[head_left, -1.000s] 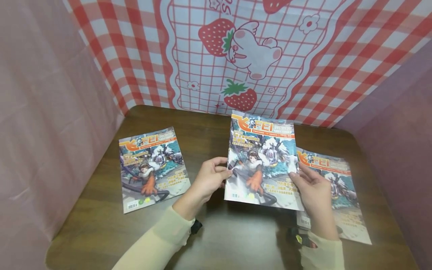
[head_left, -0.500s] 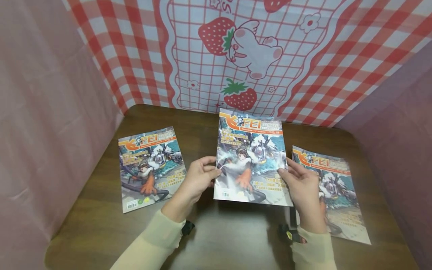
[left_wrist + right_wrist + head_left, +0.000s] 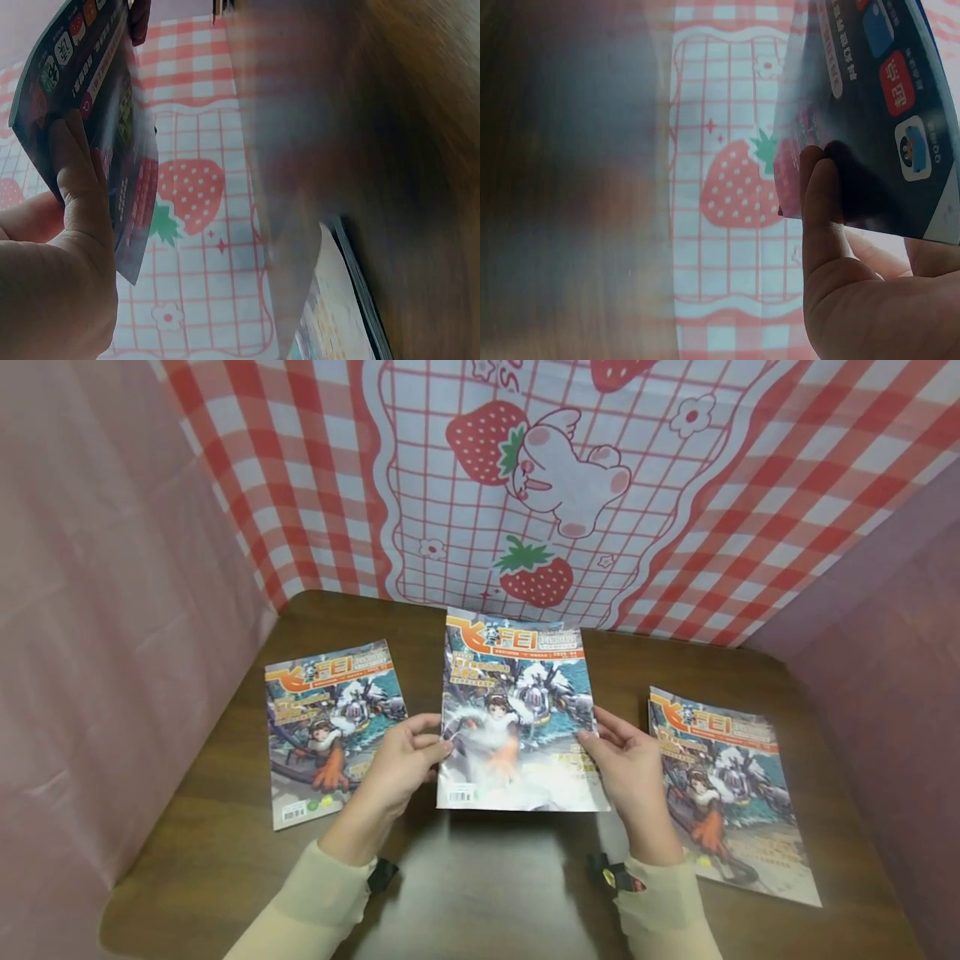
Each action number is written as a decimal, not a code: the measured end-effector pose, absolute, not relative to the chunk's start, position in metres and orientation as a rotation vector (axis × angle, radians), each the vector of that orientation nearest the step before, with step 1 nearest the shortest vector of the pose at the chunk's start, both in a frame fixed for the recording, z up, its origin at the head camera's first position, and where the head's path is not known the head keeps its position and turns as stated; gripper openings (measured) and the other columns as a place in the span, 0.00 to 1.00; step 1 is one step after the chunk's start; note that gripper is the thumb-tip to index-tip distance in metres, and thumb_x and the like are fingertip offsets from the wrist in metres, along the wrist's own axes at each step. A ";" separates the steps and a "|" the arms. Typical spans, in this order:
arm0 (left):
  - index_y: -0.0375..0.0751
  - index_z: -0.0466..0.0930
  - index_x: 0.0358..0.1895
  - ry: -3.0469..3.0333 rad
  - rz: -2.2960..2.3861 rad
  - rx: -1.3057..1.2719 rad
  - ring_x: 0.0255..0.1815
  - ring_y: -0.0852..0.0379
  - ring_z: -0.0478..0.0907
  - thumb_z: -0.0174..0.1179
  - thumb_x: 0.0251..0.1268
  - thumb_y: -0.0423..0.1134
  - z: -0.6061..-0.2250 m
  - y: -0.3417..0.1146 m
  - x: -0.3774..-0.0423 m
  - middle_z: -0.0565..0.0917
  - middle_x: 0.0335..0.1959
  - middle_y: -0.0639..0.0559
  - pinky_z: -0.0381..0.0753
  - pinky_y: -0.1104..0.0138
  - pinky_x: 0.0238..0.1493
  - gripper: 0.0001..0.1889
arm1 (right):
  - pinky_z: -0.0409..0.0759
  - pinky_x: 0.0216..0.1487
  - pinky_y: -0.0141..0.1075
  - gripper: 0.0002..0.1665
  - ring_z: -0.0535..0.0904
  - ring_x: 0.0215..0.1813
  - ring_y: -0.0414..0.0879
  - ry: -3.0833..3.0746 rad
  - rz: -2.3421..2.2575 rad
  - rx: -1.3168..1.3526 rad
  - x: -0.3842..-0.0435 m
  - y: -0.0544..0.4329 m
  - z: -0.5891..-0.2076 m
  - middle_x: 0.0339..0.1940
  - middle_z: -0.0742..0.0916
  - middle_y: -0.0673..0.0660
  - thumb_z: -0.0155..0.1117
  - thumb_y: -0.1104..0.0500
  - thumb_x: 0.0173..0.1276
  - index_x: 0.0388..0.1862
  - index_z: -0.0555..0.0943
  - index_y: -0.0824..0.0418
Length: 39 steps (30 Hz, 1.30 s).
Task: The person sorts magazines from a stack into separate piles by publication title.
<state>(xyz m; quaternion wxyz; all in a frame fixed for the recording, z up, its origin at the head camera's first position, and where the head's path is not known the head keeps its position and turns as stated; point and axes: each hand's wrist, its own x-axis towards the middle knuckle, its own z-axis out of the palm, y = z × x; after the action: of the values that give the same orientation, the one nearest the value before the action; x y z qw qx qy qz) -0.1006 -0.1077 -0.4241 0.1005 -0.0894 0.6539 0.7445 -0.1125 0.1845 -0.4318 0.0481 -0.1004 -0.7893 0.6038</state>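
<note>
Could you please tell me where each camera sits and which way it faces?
Head: worn on the head, facing forward and down at the held magazine, table and strawberry-print cloth; left hand, right hand and sleeves show.
Left wrist: on that wrist, facing the magazine's dark back and the cloth; the left hand shows, plus seemingly fingertips of the other.
Right wrist: on that wrist, facing the same back and the cloth; the right hand shows.
Both wrist views share the dark back and cloth.

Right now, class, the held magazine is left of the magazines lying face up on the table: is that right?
Its place is wrong: the head view shows the held magazine between the left magazine and right magazine, which lie face up on the table.
</note>
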 end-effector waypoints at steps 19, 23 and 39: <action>0.25 0.67 0.69 1.928 2.203 -0.441 0.19 0.61 0.80 0.58 0.67 0.21 -0.423 -0.152 -0.090 0.85 0.46 0.33 0.82 0.69 0.22 0.27 | 0.85 0.41 0.33 0.25 0.87 0.46 0.48 -2.392 1.926 -0.164 -0.129 0.138 -0.438 0.49 0.87 0.65 0.74 0.63 0.66 0.62 0.82 0.66; 0.25 0.66 0.70 1.902 2.214 -0.472 0.19 0.61 0.80 0.57 0.68 0.21 -0.423 -0.162 -0.086 0.86 0.37 0.45 0.82 0.69 0.22 0.27 | 0.85 0.40 0.34 0.25 0.87 0.46 0.50 -2.398 1.946 -0.133 -0.132 0.126 -0.441 0.46 0.87 0.65 0.74 0.65 0.66 0.62 0.82 0.67; 0.29 0.61 0.75 1.938 2.123 -0.549 0.12 0.64 0.66 0.58 0.70 0.25 -0.426 -0.199 -0.078 0.86 0.45 0.44 0.72 0.71 0.15 0.31 | 0.85 0.44 0.34 0.25 0.86 0.48 0.55 -2.428 1.993 -0.045 -0.140 0.087 -0.446 0.47 0.87 0.65 0.74 0.67 0.65 0.60 0.82 0.70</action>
<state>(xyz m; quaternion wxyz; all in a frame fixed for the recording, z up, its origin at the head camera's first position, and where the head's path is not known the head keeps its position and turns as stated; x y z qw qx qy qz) -0.0777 -0.1995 -0.4264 0.1075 -0.1866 0.6584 0.7212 -0.1405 0.0867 -0.4458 0.0004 -0.0144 -0.7729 0.6344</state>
